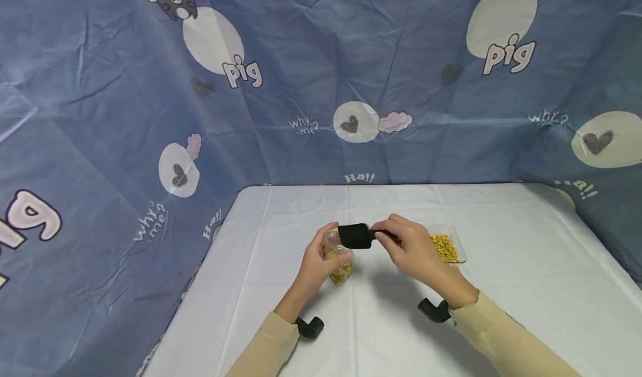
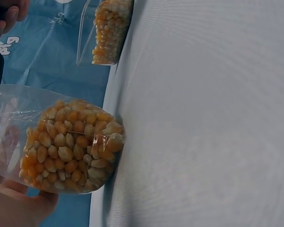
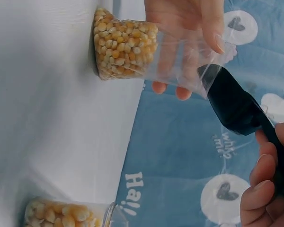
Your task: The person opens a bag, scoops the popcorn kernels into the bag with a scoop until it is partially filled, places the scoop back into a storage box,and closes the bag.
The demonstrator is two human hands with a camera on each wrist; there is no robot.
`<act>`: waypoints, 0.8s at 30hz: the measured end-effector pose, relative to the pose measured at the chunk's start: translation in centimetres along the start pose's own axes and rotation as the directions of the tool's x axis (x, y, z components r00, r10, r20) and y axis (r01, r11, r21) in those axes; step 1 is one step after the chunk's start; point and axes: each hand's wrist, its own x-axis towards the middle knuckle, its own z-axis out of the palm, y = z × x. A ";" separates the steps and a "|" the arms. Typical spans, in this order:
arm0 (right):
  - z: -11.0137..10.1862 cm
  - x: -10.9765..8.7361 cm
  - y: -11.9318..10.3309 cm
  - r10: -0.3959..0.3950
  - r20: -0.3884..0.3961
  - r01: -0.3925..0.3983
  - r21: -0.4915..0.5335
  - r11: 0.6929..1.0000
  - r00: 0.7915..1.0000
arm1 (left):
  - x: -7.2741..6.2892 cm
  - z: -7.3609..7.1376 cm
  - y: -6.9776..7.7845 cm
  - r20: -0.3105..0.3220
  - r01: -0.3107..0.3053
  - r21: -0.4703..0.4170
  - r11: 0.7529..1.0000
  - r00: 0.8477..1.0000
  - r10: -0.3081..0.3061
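Note:
A clear plastic bag (image 1: 341, 275), its lower part filled with corn kernels (image 2: 68, 146), stands on the white table. My left hand (image 1: 319, 261) holds it near the top, with fingers behind and the thumb in front, as the right wrist view shows. In my right hand (image 1: 415, 249) is the handle of a black scoop (image 3: 234, 101). The scoop's tip is at the bag's mouth, tilted down toward it; whether kernels are in the scoop I cannot tell. To the right stands a clear container (image 1: 462, 251) with yellow corn kernels, partly behind my right hand.
The table (image 1: 281, 221) has a white cloth over it. Behind and to the left hangs a blue printed curtain (image 1: 301, 59). Black wrist mounts (image 1: 311, 328) stick out at both sleeves above the table.

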 end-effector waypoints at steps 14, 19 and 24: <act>-1.5 -1.3 1.0 0.189 -0.064 -0.180 0.115 0.977 0.980 | 0.0 -0.2 -1.0 0.012 -0.048 -0.041 0.998 0.999 0.048; -2.3 -2.0 1.8 0.241 -0.077 -0.233 0.099 0.967 0.968 | 0.1 -0.1 -1.0 0.010 -0.077 -0.056 0.995 0.997 0.078; -2.9 -2.9 2.8 0.294 -0.076 -0.288 0.075 0.955 0.953 | 0.1 -0.1 -0.8 0.013 -0.080 -0.055 0.995 0.997 0.081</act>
